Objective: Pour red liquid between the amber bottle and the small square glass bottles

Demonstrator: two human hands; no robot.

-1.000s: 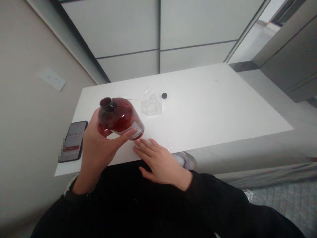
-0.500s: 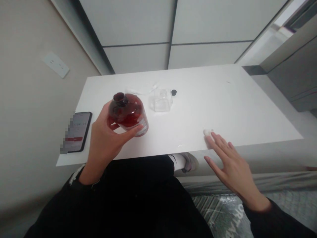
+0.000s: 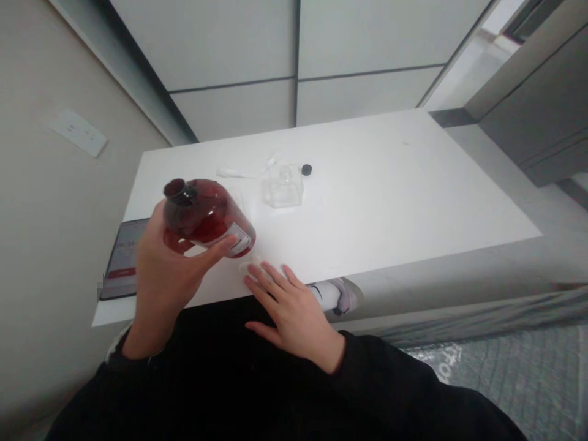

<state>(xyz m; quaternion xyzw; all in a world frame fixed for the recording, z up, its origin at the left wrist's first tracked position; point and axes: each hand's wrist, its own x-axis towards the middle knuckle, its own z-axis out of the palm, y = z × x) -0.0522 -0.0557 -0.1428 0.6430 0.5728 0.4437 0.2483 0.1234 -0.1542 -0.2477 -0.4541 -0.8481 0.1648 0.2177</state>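
My left hand [image 3: 168,263] is wrapped round a reddish-brown bottle [image 3: 209,211] with a pale label and an uncapped mouth. The bottle leans, its neck toward the upper left. My right hand [image 3: 294,315] lies low at the table's front edge, fingers stretched out. Under its fingertips is a small whitish wad [image 3: 248,265], mostly covered, its kind unclear. Behind the brown bottle is a small clear bottle [image 3: 285,195], with a black cap [image 3: 307,169] beside it. A thin whitish translucent item [image 3: 236,173] lies to its left, too faint to name.
A phone [image 3: 123,260] lies at the left end of the white table [image 3: 390,196], partly behind my left hand. A wall socket [image 3: 79,131] is on the left wall. Pale panels [image 3: 229,43] stand behind the table. My shoe [image 3: 348,296] shows below its front edge.
My right hand has swept left along the table's front edge, the whitish wad moving with it. The brown bottle tilts more, and the view has shifted a little.
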